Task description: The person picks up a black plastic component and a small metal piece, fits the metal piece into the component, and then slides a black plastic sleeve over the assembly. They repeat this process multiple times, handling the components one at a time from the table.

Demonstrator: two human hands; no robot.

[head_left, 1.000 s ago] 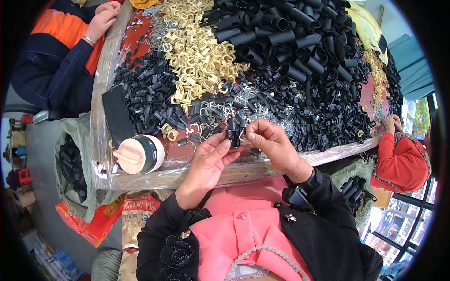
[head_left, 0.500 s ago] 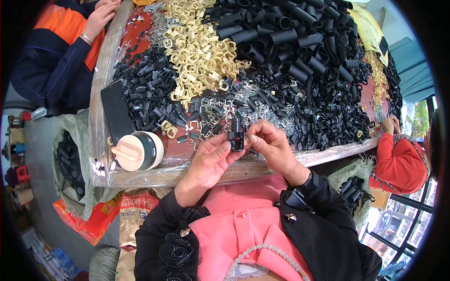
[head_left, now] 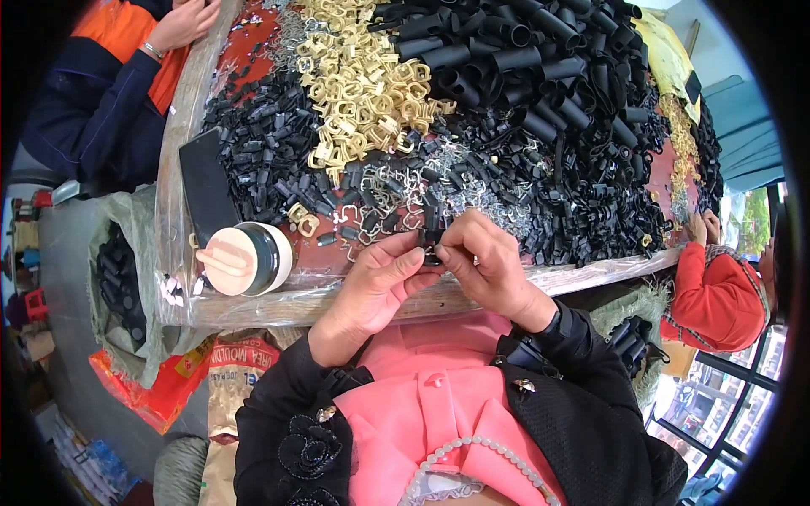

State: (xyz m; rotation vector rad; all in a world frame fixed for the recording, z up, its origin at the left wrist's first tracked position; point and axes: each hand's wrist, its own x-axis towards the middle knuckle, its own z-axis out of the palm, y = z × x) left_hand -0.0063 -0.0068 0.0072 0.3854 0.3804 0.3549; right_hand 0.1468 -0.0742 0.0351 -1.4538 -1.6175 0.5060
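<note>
Head view, one frame. I see both hands meet at the near edge of the worktop [head_left: 253, 308], which is covered w/ clear plastic sheet over a red surface. Left hand [head_left: 371, 282]: fingers curled, thumb and forefinger pinched on a small black clip [head_left: 432, 246]. Right hand [head_left: 485, 266]: likewise closed, fingertips [head_left: 445, 253] pinching the same clip from the other side, so the clip sits between the two hands, just above the worktop edge and near the middle of the frame. The clip is mostly hidden by the fingers; I think a bit of metal shows at its lower end, but the view is too small to be sure. Just beyond the hands: loose silver wire hooks [head_left: 396, 190] mixed w/ more black pieces. Farther back, centre: heap of gold-coloured buckles [head_left: 363, 84]. Back right: big pile of black strap loops [head_left: 540, 59]. Left of the hands, on the worktop: a round black-rimmed tub w/ a pale lid [head_left: 245, 260], and beside it a flat black phone-like slab [head_left: 207, 185]. Below the worktop, left: a green sack [head_left: 118, 278] holding black parts. Other people: one in an orange and navy jacket [head_left: 93, 93] at top left, one in a red sleeve [head_left: 713, 295] at right, both well apart from my person's hands.
</note>
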